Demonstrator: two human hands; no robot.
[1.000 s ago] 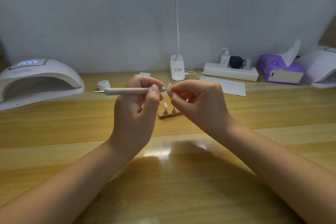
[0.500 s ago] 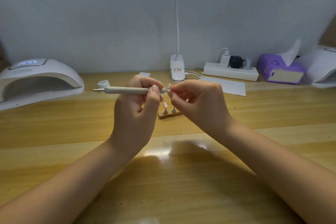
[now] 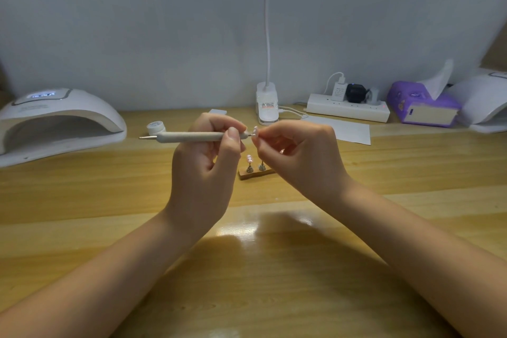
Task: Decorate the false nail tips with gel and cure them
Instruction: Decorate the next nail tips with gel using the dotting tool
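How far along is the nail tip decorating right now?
Done, it seems: one pink decorated tip already stands on the wooden holder. In hand: the left hand holds the dotting pen against a nail tip pinched by the right hand. Left: curing in the lamp, which holds nothing visible.

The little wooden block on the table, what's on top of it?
Two small metal stands on the wooden block: the left stand holds a pink nail tip, the right stand looks bare, its top behind the right hand.

grey dotting pen [image 3: 189, 136], purple tissue box [image 3: 419, 107], white curing lamp [image 3: 60, 121]
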